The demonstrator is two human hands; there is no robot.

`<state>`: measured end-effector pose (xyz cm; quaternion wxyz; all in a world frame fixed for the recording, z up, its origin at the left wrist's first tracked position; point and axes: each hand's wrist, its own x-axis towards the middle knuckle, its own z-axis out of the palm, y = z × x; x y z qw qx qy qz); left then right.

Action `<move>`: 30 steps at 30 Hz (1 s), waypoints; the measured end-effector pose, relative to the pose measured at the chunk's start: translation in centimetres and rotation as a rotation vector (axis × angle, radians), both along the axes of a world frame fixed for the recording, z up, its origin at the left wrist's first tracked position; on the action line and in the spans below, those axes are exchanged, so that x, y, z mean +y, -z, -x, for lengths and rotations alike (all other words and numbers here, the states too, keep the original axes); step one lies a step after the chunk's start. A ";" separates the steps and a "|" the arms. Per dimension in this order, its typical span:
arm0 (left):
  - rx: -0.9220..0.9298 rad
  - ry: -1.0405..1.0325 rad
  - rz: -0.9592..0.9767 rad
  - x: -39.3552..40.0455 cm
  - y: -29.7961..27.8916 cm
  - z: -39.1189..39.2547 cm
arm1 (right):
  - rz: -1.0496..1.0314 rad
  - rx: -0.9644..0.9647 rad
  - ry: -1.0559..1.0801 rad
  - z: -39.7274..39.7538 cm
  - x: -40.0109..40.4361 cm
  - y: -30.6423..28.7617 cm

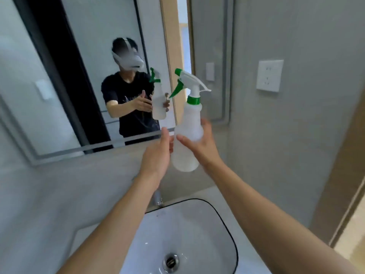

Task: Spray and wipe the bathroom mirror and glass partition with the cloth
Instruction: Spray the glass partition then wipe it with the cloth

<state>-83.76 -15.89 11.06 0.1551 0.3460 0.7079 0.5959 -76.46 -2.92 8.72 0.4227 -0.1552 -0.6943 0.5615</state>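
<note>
Here the spray bottle (187,135) stands nearly upright above the sink (227,220), its long axis tipped slightly right, green nozzle aimed left at the mirror (69,86). The right hand (199,144) curls round its body from the right, while the left hand (158,155), fingers straight, touches its left side. No cloth shows
</note>
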 end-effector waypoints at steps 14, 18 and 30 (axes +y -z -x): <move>0.248 -0.247 -0.090 -16.6 -7.9 2.1 | -0.108 0.054 -0.506 6.4 -11.8 -10.9; 0.214 -0.217 -0.066 -16.9 -8.3 1.4 | -0.093 0.023 -0.533 5.8 -11.3 -11.0; 0.453 -0.447 -0.129 -15.7 -23.2 2.8 | -0.131 -0.052 -0.635 3.0 -9.1 -12.4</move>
